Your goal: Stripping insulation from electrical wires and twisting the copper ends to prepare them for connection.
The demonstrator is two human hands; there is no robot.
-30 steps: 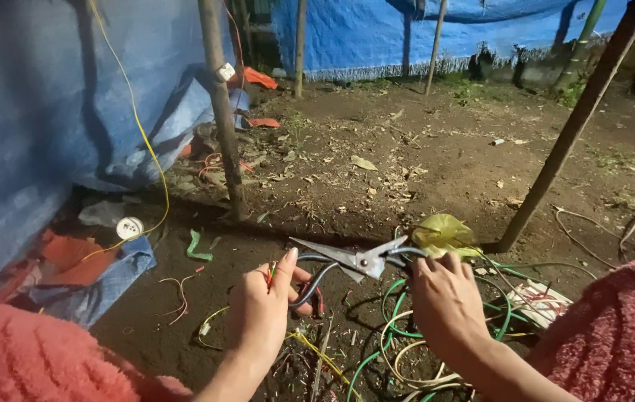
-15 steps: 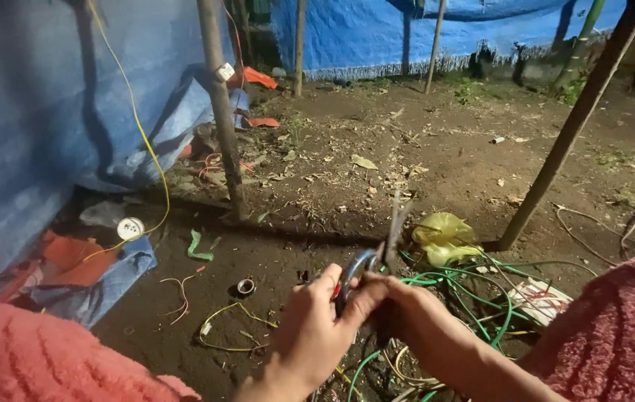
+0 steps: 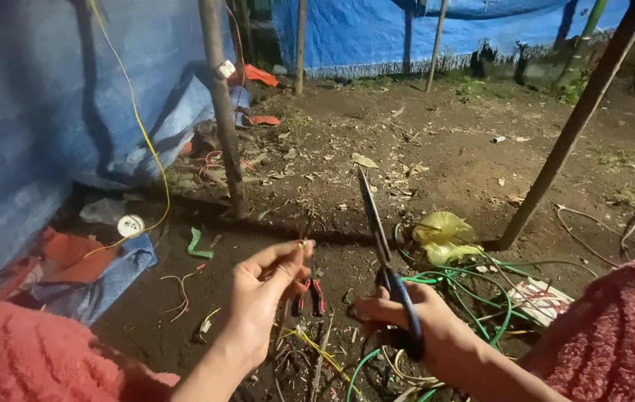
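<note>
Dirt floor by a blue tarp: left hand pinches a thin wire end just left of the scissors, gripped shut, blades up, in the right hand; a slip could nick fingers.

Blue-handled scissors — blades shut, pointing up; thin wire end — pinched, upright.
</note>
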